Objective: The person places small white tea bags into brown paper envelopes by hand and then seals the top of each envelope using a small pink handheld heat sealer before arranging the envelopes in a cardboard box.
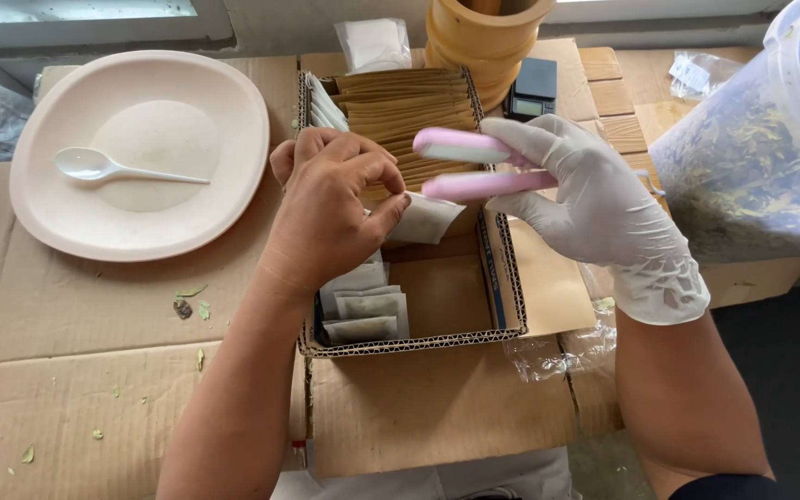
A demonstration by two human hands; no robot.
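Note:
My left hand (pixel 331 204), bare, pinches a small white tea bag (pixel 425 220) over an open cardboard box (pixel 502 278). My right hand (pixel 594 199), in a white glove, holds a pink clamp-shaped sealer (pixel 465 165) with its jaws apart, right beside the bag's edge. In the box lie several filled white tea bags (pixel 363 310) at the near end and a row of brown paper envelopes (pixel 409 106) at the far end.
A beige plate (pixel 67 213) with a white plastic spoon (pixel 108 168) sits at the left. A clear tub of dried leaves (pixel 743 167) stands at the right. A small black scale (pixel 534 88) and a wooden mortar (pixel 488 42) are behind the box. Leaf bits dot the cardboard.

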